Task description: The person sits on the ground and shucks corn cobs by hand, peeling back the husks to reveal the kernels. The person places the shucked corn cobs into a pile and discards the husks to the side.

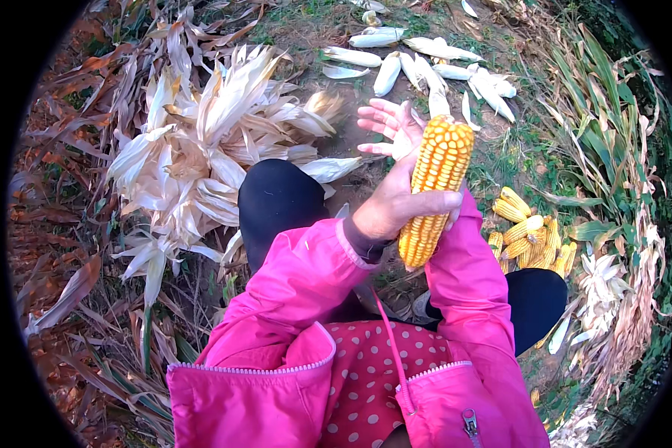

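Note:
My left hand (pixel 389 197) is wrapped around a husked ear of yellow corn (pixel 441 168), its thumb lying across the kernels. The ear is tilted, with its broad end away from me. Beyond my left hand, my right hand (pixel 399 130) is turned palm up with its fingers spread and nothing in them. The ear hides part of my right hand and wrist. Ahead on the ground lie several ears still in pale husks (pixel 387 74). Bare yellow ears (pixel 529 235) are heaped by my right knee.
A big pile of stripped husks (pixel 201 151) spreads beside my left knee (pixel 280 196). Dry corn stalks and leaves (pixel 599 129) line the right side, with more husks (pixel 602 285) below them. Brown dry leaves (pixel 61 224) cover the ground at far left.

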Motion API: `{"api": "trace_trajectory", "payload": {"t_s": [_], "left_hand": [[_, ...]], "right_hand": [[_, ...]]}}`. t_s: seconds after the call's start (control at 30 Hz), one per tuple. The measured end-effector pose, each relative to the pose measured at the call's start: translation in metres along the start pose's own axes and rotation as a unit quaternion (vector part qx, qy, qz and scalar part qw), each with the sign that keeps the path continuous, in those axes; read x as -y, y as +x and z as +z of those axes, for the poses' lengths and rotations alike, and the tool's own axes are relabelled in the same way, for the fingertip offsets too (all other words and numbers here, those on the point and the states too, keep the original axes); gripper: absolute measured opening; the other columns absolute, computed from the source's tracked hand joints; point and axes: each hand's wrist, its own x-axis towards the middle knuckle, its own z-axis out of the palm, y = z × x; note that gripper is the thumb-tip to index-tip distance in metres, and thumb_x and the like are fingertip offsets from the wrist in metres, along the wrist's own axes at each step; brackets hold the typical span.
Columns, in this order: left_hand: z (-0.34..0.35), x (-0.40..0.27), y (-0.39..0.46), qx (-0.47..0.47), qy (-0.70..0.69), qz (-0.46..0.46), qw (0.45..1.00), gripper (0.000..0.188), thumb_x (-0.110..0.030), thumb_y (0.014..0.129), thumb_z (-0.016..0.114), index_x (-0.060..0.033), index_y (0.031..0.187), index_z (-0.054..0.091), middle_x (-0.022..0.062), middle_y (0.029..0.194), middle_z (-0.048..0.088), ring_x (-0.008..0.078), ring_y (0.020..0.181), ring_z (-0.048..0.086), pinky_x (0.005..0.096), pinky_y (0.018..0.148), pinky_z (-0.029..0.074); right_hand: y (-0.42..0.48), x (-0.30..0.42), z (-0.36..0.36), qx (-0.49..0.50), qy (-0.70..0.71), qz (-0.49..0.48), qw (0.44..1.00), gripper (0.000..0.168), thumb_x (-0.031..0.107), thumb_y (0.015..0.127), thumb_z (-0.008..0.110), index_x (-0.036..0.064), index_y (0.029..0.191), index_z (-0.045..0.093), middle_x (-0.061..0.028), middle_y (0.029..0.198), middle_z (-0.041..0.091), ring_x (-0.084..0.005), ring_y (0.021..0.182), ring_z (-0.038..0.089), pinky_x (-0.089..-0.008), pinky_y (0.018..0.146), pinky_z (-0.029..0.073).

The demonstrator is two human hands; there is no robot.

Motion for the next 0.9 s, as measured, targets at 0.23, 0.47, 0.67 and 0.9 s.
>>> {"api": "trace_trajectory", "payload": {"t_s": [0.23, 0.47, 0.67, 0.9], "left_hand": [[-0.036, 0.034, 0.027, -0.137, 0.146, 0.097, 0.975, 0.050, -0.015, 0.088, 0.061, -0.0016, 0.131, 0.038, 0.0054, 0.114, 0.052, 0.0124, 0.102, 0.051, 0.0279, 0.085, 0.043], [-0.045, 0.039, 0.033, -0.220, 0.266, 0.043, 0.937, 0.058, -0.012, 0.085, 0.063, 0.0033, 0.135, 0.037, 0.0143, 0.135, 0.041, 0.0239, 0.128, 0.037, 0.0327, 0.101, 0.034], [-0.136, 0.068, 0.102, -0.361, 0.143, 0.017, 0.921, 0.057, -0.016, 0.080, 0.070, 0.0038, 0.126, 0.044, 0.0095, 0.113, 0.052, 0.0184, 0.100, 0.053, 0.0302, 0.081, 0.044], [-0.299, 0.117, 0.239, -0.428, 0.576, -0.051, 0.694, 0.080, -0.035, 0.063, 0.080, 0.0092, 0.122, 0.049, 0.0237, 0.112, 0.060, 0.0304, 0.104, 0.059, 0.0362, 0.090, 0.045]], "right_hand": [[-0.099, -0.008, 0.000, -0.178, 0.051, 0.050, 0.981, 0.052, 0.029, 0.085, 0.065, 0.004, 0.126, 0.045, -0.0087, 0.101, 0.059, -0.0189, 0.077, 0.063, -0.0266, 0.044, 0.048], [-0.180, -0.048, -0.149, -0.623, 0.292, -0.120, 0.716, 0.025, 0.033, 0.086, 0.062, 0.019, 0.103, 0.051, -0.0003, 0.075, 0.053, -0.0123, 0.060, 0.054, -0.0265, 0.045, 0.039], [-0.235, -0.018, -0.197, -0.745, 0.167, -0.349, 0.544, 0.060, 0.043, 0.087, 0.060, 0.001, 0.126, 0.041, -0.0104, 0.126, 0.041, -0.0218, 0.108, 0.045, -0.0375, 0.084, 0.043], [-0.200, -0.051, -0.203, -0.695, 0.069, -0.256, 0.669, 0.021, 0.015, 0.089, 0.058, 0.004, 0.107, 0.058, -0.0033, 0.086, 0.060, -0.0121, 0.072, 0.054, -0.0278, 0.061, 0.045]]}}
